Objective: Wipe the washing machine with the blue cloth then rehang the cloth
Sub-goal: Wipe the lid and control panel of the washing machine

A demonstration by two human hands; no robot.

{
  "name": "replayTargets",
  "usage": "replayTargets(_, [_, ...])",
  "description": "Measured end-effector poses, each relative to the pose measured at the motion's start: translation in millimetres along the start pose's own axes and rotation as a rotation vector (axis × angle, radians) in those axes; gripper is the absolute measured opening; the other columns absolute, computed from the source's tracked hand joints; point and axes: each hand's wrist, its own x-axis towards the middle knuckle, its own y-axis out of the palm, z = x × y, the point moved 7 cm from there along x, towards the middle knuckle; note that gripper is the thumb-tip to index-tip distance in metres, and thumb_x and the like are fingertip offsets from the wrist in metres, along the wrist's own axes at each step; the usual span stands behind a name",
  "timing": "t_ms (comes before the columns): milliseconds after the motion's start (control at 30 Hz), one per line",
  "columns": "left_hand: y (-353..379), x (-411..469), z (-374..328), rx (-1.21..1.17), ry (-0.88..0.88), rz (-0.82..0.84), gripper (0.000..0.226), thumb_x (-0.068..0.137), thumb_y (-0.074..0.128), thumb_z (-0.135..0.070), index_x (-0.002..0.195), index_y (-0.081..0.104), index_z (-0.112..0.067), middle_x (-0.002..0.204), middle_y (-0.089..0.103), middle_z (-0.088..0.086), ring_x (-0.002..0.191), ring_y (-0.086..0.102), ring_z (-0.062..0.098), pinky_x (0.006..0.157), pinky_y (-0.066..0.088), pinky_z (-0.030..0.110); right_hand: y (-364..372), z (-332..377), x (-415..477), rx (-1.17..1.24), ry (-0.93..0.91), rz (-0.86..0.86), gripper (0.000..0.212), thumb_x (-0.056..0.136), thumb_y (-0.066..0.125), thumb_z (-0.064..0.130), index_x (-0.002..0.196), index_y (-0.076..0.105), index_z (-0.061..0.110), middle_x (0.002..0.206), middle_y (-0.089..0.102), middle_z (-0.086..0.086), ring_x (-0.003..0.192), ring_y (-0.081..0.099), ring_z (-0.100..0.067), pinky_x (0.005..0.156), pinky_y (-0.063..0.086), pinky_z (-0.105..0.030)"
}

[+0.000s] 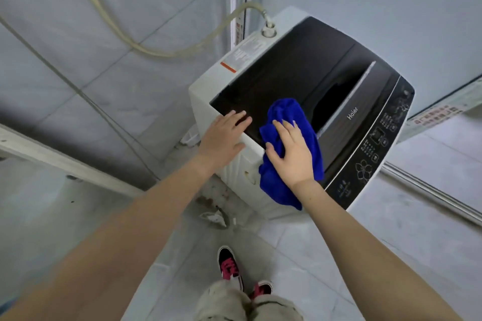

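A white top-loading washing machine with a dark glass lid stands ahead of me. The blue cloth lies crumpled on the lid's near left edge and hangs down over the white side. My right hand presses flat on the cloth with straight fingers. My left hand rests open on the machine's left rim beside the cloth, fingers reaching onto the dark lid, holding nothing.
A beige hose loops across the tiled wall to an inlet at the machine's back corner. The control panel runs along the right side. My feet in red-and-black shoes stand on the tiled floor below.
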Motion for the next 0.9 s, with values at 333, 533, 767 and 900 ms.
replayTargets(333, [0.9,3.8,-2.1,0.148,0.005,-0.009,0.069,0.097,0.059,-0.038,0.156,0.026,-0.025,0.163,0.026,0.0,0.15,0.026,0.024,0.122,0.015,0.044,-10.3,-14.3,-28.3,0.01,-0.025,-0.09,0.052,0.096,0.057,0.038,0.145,0.045,0.024,0.15,0.045,0.004,0.146,0.028,-0.014,0.12,0.028,-0.041])
replayTargets(533, [-0.2,7.8,10.9,0.113,0.203,-0.031,0.067,0.094,0.065,-0.026,0.153,0.034,-0.022,0.159,0.035,0.002,0.146,0.035,0.026,0.12,0.02,0.045,-13.1,-13.7,-29.5,-0.01,0.019,-0.141,0.052,0.095,0.06,0.036,0.144,0.048,0.024,0.148,0.048,0.001,0.144,0.033,-0.018,0.119,0.029,-0.038])
replayTargets(767, [-21.9,32.4,76.7,-0.051,0.54,0.001,0.059,0.095,0.061,-0.01,0.15,0.041,-0.019,0.158,0.036,0.001,0.146,0.034,0.02,0.121,0.016,0.037,8.2,11.6,-31.6,-0.221,0.298,-0.562,0.049,0.088,0.052,0.04,0.128,0.062,0.013,0.132,0.061,-0.008,0.128,0.052,-0.026,0.102,0.047,-0.038])
replayTargets(900, [-16.8,42.7,107.3,-0.178,0.525,-0.072,0.059,0.093,0.065,-0.006,0.148,0.045,-0.015,0.156,0.038,0.005,0.145,0.037,0.025,0.12,0.016,0.037,51.5,75.1,28.4,-0.246,0.293,-0.692,0.034,0.086,0.06,0.029,0.111,0.07,0.008,0.114,0.067,-0.011,0.114,0.061,-0.033,0.092,0.053,-0.042])
